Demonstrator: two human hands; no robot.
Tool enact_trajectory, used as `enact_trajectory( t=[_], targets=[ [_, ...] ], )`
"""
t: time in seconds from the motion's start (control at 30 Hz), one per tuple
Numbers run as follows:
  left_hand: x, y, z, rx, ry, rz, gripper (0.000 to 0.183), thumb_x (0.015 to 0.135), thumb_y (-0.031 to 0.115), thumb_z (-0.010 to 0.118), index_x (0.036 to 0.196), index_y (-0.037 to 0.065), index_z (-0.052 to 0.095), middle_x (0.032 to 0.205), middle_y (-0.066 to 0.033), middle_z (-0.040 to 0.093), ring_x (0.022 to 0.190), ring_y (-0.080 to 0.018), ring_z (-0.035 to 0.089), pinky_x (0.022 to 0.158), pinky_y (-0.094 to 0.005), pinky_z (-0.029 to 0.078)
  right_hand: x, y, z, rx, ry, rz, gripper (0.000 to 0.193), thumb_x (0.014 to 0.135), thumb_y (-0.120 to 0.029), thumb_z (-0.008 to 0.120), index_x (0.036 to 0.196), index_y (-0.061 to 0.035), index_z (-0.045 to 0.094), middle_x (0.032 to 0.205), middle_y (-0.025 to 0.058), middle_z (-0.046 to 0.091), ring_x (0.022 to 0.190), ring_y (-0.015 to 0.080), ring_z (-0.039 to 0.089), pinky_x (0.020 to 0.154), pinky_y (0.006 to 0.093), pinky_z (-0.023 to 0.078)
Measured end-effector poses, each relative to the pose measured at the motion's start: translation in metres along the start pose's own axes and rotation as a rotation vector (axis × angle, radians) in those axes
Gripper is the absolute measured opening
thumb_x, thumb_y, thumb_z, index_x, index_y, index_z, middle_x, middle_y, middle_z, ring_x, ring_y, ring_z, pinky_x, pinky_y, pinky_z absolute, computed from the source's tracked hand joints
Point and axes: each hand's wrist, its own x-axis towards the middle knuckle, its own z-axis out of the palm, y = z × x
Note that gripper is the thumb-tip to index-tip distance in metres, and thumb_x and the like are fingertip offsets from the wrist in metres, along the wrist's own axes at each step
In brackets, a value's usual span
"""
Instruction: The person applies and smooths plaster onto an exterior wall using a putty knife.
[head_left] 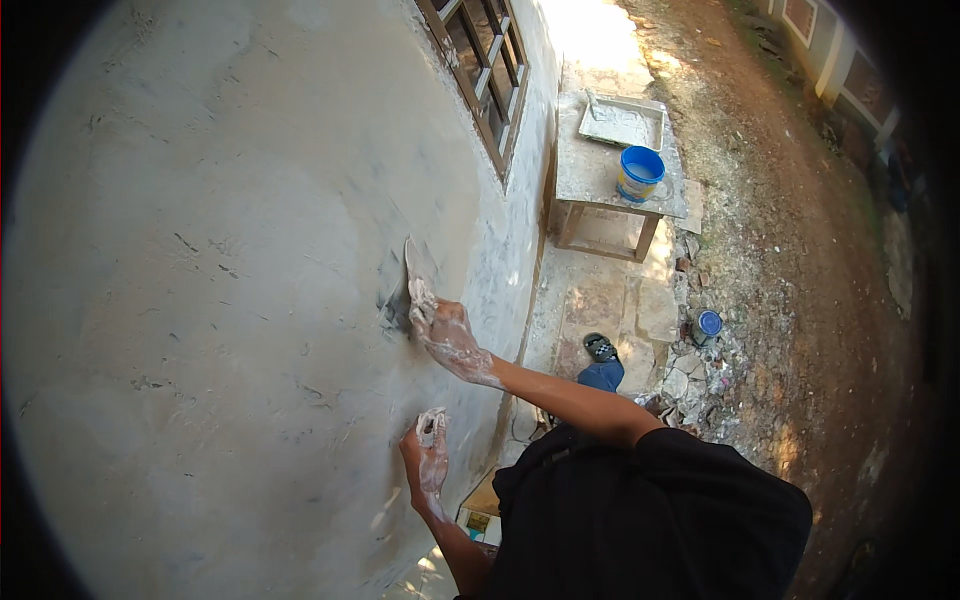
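Observation:
My right hand [450, 335], smeared with white putty, is closed around a putty-coated putty knife [413, 265]. Its thin blade is seen nearly edge-on against the grey wall [250, 330]. Beside the knife and the fingers, the wall carries a dark, shadowed patch. Lower down, my left hand [428, 455] is close to the wall with its fingers curled together. Whitish putty coats those fingers, and what they hold, if anything, cannot be made out.
A barred window [485, 75] is set in the wall above. Beyond my arm stands a wooden table [580, 180] bearing a putty tray [622, 125] and a blue-rimmed bucket [640, 172]. A blue-lidded can [708, 325] sits among broken rubble [685, 375] beside the dirt path [810, 300].

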Motion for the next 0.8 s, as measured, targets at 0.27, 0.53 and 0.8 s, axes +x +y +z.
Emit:
enact_trajectory(
  t=[0.27,0.53,0.8],
  targets=[
    [-0.008,-0.009,-0.005,-0.005,0.032,-0.01,0.017,0.093,0.009,0.056,0.1,-0.004,0.064,0.089,-0.013,0.069,0.084,-0.0176,0.064,0.079,-0.0317,0.048,-0.079,-0.034,-0.031,0.309,-0.133,-0.187,0.013,0.078,-0.005,0.063,0.089,0.0015,0.062,0.083,0.0139,0.062,0.066,0.0298,0.061,0.056,0.0376,0.05],
    [-0.014,-0.009,-0.006,-0.051,0.052,-0.035,0.018,0.091,0.009,0.057,0.102,-0.004,0.063,0.092,-0.0162,0.068,0.084,-0.0227,0.065,0.08,-0.0338,0.048,-0.012,-0.03,0.005,0.225,-0.075,-0.121,0.011,0.079,-0.008,0.062,0.084,0.001,0.06,0.075,0.0151,0.059,0.066,0.0328,0.058,0.056,0.0412,0.048],
    [-0.017,-0.002,-0.009,0.021,0.037,-0.087,0.019,0.093,0.009,0.055,0.102,-0.004,0.064,0.093,-0.0132,0.069,0.086,-0.0168,0.063,0.082,-0.0312,0.048,-0.076,-0.032,-0.05,0.291,-0.145,-0.019,0.017,0.078,-0.008,0.062,0.09,0.0039,0.063,0.084,0.0196,0.062,0.073,0.0358,0.063,0.064,0.0396,0.053]
  ],
)
